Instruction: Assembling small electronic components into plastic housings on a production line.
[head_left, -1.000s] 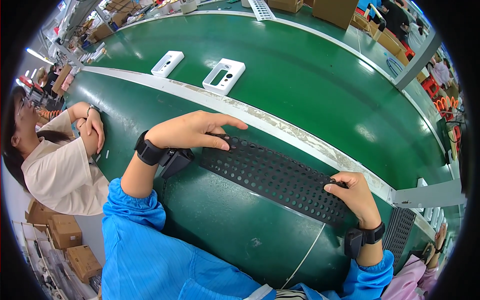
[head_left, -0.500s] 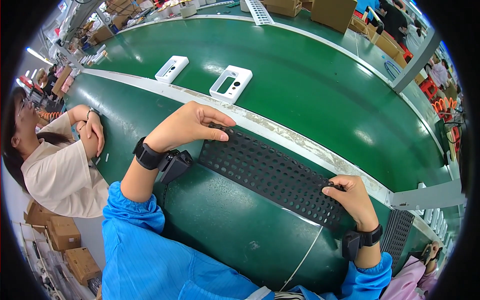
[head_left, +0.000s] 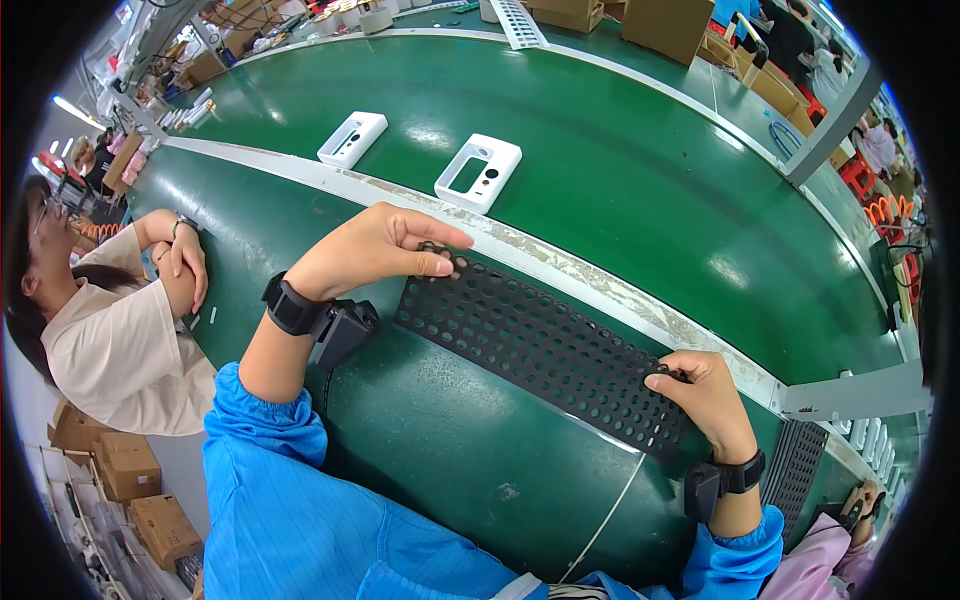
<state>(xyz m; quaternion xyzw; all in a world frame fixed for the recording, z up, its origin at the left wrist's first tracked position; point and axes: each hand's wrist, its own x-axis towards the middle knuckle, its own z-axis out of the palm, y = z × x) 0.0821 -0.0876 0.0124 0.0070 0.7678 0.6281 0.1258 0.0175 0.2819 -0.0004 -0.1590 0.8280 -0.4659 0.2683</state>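
Note:
A long black tray (head_left: pixel 530 345) full of round holes lies slantwise in front of me, along the near side of the pale strip. My left hand (head_left: pixel 385 248) pinches its far left corner between thumb and fingers. At the right end, my right hand (head_left: pixel 700 388) grips the edge with its thumb on top. The holes look unfilled. Beyond the strip, two white plastic housings, each with a rectangular opening, rest on the green belt: a left housing (head_left: pixel 331 155) and a right housing (head_left: pixel 505 172).
A co-worker (head_left: pixel 110 330) with folded arms leans on the bench at the left. Another black perforated tray (head_left: pixel 797 462) lies at the right beside a person in a pink sleeve (head_left: pixel 815 560). A metal post (head_left: pixel 835 120) rises at the right; cardboard boxes (head_left: pixel 660 28) stand at the back.
Both white housings have shifted a little to the right along the belt. My hands and the black tray have stayed almost still.

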